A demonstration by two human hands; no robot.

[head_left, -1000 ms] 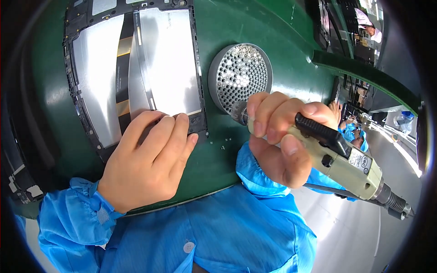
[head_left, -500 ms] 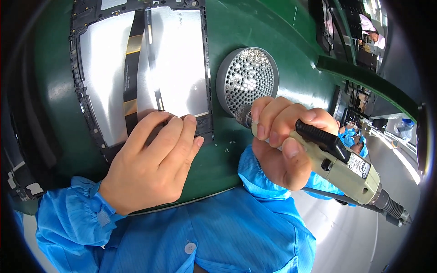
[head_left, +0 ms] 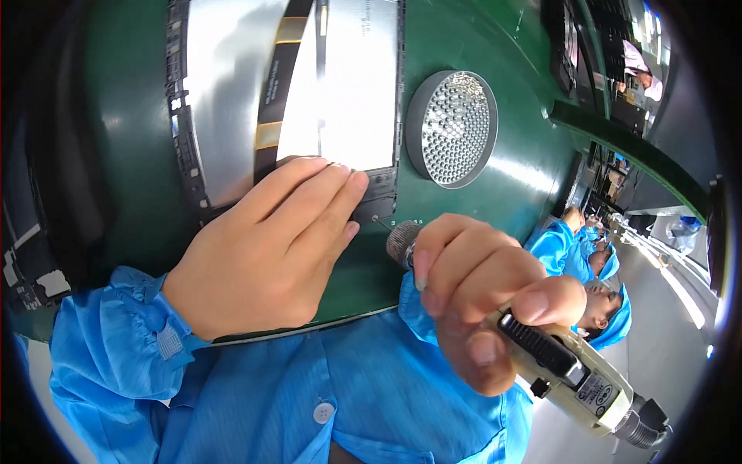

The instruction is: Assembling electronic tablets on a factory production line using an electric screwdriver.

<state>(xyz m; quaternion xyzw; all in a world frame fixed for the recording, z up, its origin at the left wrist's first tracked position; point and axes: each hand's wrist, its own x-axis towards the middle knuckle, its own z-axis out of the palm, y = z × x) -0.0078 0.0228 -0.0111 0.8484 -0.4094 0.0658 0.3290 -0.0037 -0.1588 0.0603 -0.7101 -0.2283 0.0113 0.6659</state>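
An opened tablet (head_left: 344, 93) lies on the green bench, with bright metallic panels, a dark frame and a black ribbon cable (head_left: 277, 85) running along it. My left hand (head_left: 259, 259) rests over its near edge, fingers stretched out and lying on the frame. In my right hand (head_left: 483, 294) is a beige electric screwdriver (head_left: 591, 387) with a black lever and a knurled collar. Its thin bit reaches the tablet's near right corner, just beside my left fingertips. Whether a screw sits under the tip is too small to tell.
A round grey tray (head_left: 415, 127) with a perforated plate holding small screws stands right of the tablet. A few tiny screws lie on the green bench (head_left: 348, 282) near the bit. Dark parts (head_left: 39, 282) sit at far left. Co-workers in blue (head_left: 610, 313) are at the right.
My right hand has brought the screwdriver from the screw tray down to the tablet's near right corner. The tablet and tray now appear farther right in view. My left hand stays on the tablet's edge.
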